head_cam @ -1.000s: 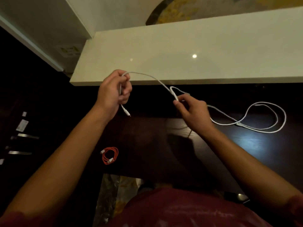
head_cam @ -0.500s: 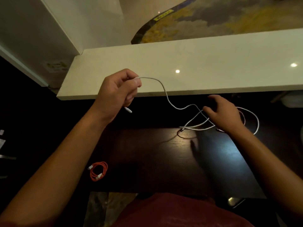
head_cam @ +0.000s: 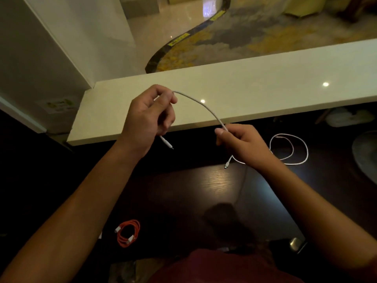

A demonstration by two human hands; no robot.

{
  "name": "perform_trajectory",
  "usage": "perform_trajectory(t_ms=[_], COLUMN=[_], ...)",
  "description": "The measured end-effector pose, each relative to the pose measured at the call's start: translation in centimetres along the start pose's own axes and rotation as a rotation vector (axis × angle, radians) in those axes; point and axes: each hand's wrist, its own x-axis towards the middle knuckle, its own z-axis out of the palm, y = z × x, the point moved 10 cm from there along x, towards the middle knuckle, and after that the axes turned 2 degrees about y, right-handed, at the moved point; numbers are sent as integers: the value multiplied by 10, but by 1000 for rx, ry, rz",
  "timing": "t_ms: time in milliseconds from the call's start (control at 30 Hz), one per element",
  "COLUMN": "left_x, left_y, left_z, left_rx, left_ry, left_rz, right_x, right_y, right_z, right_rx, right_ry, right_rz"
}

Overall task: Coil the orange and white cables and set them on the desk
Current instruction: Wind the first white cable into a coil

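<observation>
Dark wood forms the desk (head_cam: 204, 190), which is bordered at the far edge by a pale ledge (head_cam: 265, 78), with patterned flooring seen beyond. Both forearms are extended over the desk. The left hand (head_cam: 146, 117) is closed in a loose fist on one end of the white cable (head_cam: 204, 105), whose plug (head_cam: 167, 142) hangs free below the fist. The right hand (head_cam: 242, 144) is pinched shut on the same cable farther along, so that a short arched span is held between the two hands, running from upper left to lower right. Past the right hand, the remaining cable is laid in loose loops (head_cam: 289, 150) on the desk to the right, with the second plug (head_cam: 227, 164) lying just beside that hand. The slack therefore lies on the right hand's side, and it is judged that it must be gathered leftward toward the left fist. The orange cable (head_cam: 128, 233) is already coiled and rests on the near left of the desk.
</observation>
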Motion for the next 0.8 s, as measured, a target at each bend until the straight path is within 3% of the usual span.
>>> perform_trajectory(t_ms=[133, 300, 433, 500, 600, 733, 800], left_x=[8, 16, 11, 3, -13, -50, -66], left_y=[-9, -37, -46, -43, -34, -27, -24], left_z=[-31, -91, -120, -104, -51, 47, 81], left_rx=[-160, -361, -251, -123, -29, 79, 91], left_ry=[89, 391, 509, 414, 137, -329, -457], left_rz=[-36, -154, -174, -159, -121, -47, -3], right_x=[-13, -38, -58, -65, -69, -67, -66], right_y=[16, 16, 3, -19, -64, -118, -137], right_z=[-31, -67, -71, -69, -57, -21, -4], right_rx=[-101, -317, -229, -183, -181, -160, -138], right_ry=[170, 391, 494, 562, 602, 533, 476], right_rz=[57, 59, 49, 1, -101, -220, -277])
